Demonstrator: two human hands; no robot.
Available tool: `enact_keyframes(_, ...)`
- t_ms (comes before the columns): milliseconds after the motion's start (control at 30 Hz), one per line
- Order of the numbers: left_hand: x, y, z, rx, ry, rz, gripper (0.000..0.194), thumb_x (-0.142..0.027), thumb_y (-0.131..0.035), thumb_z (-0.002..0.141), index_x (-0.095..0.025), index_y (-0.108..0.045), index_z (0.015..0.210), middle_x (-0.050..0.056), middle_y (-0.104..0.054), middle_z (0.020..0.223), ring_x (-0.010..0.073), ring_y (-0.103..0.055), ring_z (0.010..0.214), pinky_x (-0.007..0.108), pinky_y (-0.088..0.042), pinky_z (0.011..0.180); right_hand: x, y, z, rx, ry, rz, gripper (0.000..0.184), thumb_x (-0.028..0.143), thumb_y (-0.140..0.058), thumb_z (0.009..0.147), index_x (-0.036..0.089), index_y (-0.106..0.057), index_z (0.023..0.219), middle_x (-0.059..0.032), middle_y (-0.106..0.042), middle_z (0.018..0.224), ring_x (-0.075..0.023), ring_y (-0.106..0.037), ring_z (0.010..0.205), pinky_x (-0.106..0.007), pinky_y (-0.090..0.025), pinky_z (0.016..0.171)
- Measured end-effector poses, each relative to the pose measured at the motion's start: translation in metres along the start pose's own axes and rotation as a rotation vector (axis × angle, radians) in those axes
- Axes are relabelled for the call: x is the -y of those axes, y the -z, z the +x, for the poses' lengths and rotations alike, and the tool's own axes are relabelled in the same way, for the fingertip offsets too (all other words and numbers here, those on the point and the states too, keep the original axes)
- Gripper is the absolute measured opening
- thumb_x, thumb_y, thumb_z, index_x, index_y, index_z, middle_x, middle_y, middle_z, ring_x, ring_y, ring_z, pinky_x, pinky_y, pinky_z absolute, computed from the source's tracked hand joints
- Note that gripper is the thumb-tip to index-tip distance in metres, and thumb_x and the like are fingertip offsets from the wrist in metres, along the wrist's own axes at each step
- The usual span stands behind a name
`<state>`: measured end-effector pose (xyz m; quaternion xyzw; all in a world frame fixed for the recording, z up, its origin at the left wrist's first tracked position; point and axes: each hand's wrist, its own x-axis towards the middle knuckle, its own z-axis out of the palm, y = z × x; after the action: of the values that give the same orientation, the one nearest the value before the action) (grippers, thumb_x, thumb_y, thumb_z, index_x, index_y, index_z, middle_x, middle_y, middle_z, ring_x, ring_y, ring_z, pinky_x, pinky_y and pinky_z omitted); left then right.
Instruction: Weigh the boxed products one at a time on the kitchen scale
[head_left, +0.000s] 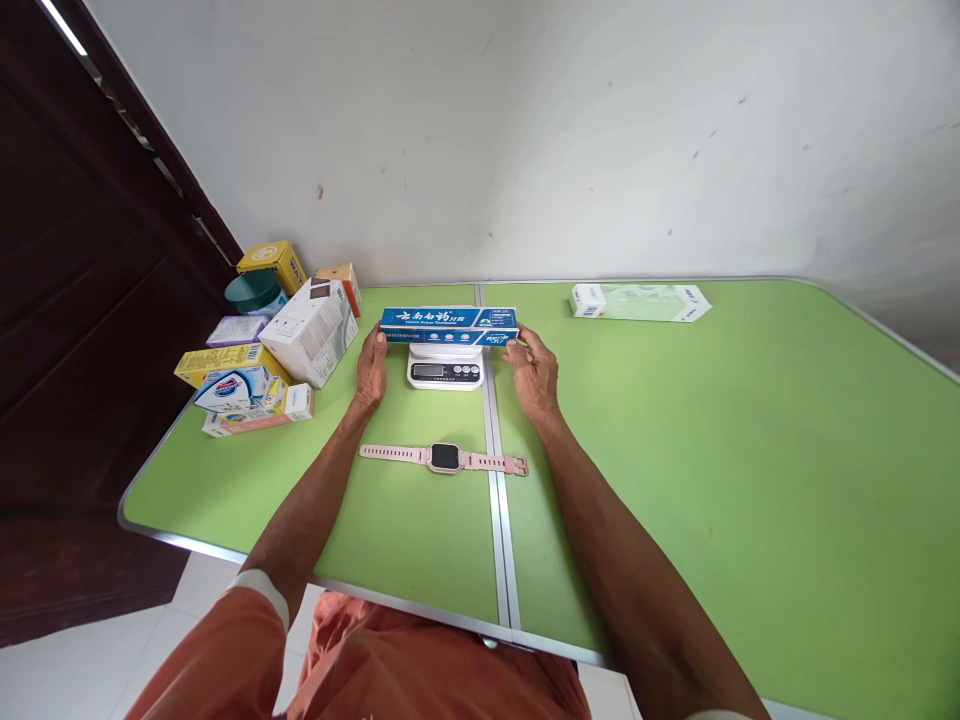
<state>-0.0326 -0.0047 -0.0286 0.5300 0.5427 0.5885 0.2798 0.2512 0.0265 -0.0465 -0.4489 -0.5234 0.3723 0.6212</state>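
Note:
A long blue toothpaste box (448, 320) lies crosswise over a small white kitchen scale (445, 372), hiding most of its plate. At the box's left end, my left hand (371, 368) grips it with the thumb along the edge. My right hand (534, 372) has its fingers curled round the right end. The scale's small display and buttons face me, but no reading can be made out. Nearer to me, a pink-strapped smartwatch (445, 457) lies stretched out flat, its screen dark.
On the left stand several packages, among them a white box (311, 330), a yellow box (273, 262), a dark green-lidded tub (255, 290) and a soap pack (231, 389). A pale green carton (637, 302) lies at the back right. A metal seam (498, 500) crosses the green table.

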Motion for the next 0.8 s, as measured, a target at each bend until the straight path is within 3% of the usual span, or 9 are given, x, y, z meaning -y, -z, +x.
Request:
enact_keyframes(133, -0.004, -0.002, -0.002, -0.034, 0.018, -0.015, 0.085, -0.090, -0.045, 0.104, -0.026, -0.070, 0.154, 0.014, -0.064, 0.168, 0.0358, -0.054, 0.163, 0.057, -0.042, 0.137, 0.002, 0.001, 0.000, 0.011, -0.009, -0.026, 0.073, 0.080, -0.072, 0.090, 0.025, -0.081, 0.137, -0.0133, -0.083, 0.139, -0.0379, -0.078, 0.123, -0.062, -0.063, 0.112)
enact_keyframes(333, -0.013, 0.000, -0.002, 0.019, 0.045, -0.049, 0.075, -0.083, -0.045, 0.108, -0.028, -0.071, 0.152, 0.012, -0.065, 0.168, 0.0369, -0.054, 0.163, 0.057, -0.047, 0.134, 0.008, 0.000, -0.002, 0.046, -0.024, -0.035, 0.074, 0.081, -0.071, 0.091, 0.027, -0.080, 0.141, -0.0123, -0.084, 0.137, -0.0378, -0.078, 0.125, -0.061, -0.061, 0.114)
enact_keyframes(467, -0.014, -0.001, 0.001, 0.016, 0.031, -0.032, 0.081, -0.088, -0.047, 0.105, -0.027, -0.071, 0.151, 0.012, -0.065, 0.168, 0.0362, -0.052, 0.165, 0.057, -0.042, 0.138, 0.012, -0.001, -0.003, 0.038, -0.007, -0.042, 0.080, 0.088, -0.064, 0.094, 0.025, -0.080, 0.139, -0.0137, -0.084, 0.135, -0.0370, -0.078, 0.127, -0.058, -0.061, 0.115)
enact_keyframes(567, -0.012, -0.001, 0.006, 0.010, 0.060, -0.052, 0.086, -0.094, -0.048, 0.100, -0.028, -0.072, 0.150, 0.012, -0.068, 0.164, 0.0361, -0.058, 0.159, 0.055, -0.049, 0.132, 0.014, -0.003, -0.002, 0.013, -0.022, -0.036, 0.083, 0.092, -0.063, 0.092, 0.024, -0.081, 0.135, -0.0149, -0.084, 0.134, -0.0372, -0.077, 0.127, -0.058, -0.062, 0.114)
enact_keyframes(800, -0.012, -0.002, 0.023, 0.021, 0.105, -0.028, 0.086, -0.092, -0.068, 0.089, -0.021, -0.077, 0.136, 0.016, -0.080, 0.140, 0.0355, -0.074, 0.135, 0.050, -0.064, 0.113, 0.017, -0.011, 0.006, -0.035, -0.087, 0.058, 0.092, 0.097, -0.074, 0.079, 0.021, -0.083, 0.130, -0.0151, -0.087, 0.122, -0.0371, -0.081, 0.114, -0.055, -0.070, 0.095)
